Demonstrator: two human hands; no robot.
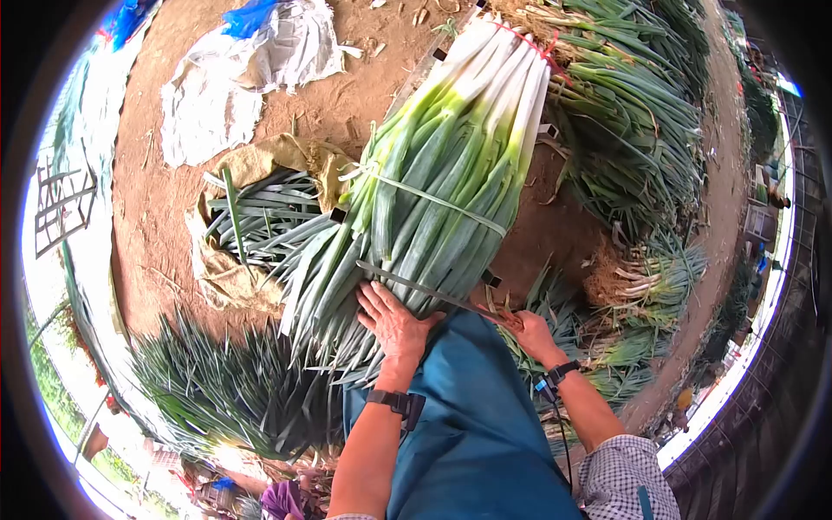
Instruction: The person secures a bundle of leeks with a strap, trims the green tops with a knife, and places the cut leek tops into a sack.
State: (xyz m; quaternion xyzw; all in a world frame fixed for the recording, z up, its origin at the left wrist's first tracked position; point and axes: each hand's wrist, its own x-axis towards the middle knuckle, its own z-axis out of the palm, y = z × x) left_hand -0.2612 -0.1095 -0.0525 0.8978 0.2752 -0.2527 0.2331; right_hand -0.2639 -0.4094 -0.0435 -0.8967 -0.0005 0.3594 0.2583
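A big bundle of green onions (433, 165) lies in front of me, white stalk ends away from me and green leaves toward me. A red tie binds the white end, and a pale band (433, 201) runs around the middle. My left hand (394, 325) rests on the leaf ends with its fingers spread. My right hand (530, 338) is closed around the handle of a long knife (416, 286). The thin blade lies across the leaves, just beyond my left fingertips.
Left of the bundle, an open burlap sack (212, 273) holds loose green leaves. More green onions (633, 113) are heaped at the right, with smaller rooted bunches (646, 277) below. A leafy pile (234, 381) stands at lower left. White sacking (208, 104) lies on the dirt floor (152, 225).
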